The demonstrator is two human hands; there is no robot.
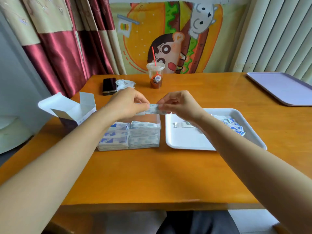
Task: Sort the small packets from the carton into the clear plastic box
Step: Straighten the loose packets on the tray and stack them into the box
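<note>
Clear plastic box [145, 132] below both hands looks nearly full; left hand [128, 103] and right hand [179, 103] pinch one small blue-white packet [154, 110], with a few loose packets [233, 126] left under the right wrist.

No writing could be read anywhere. The packets [118, 135] stacked in the clear plastic box [158, 122] carried blue and white print, too small and blurred to make out. The packet strip [152, 110] held just above that box showed only grey smudges of print. Behind the box, the drink cup [155, 74] bore a round sticker with unreadable marks. Left of the box, faint print ran along the carton [67, 108] edge, illegible.
</note>
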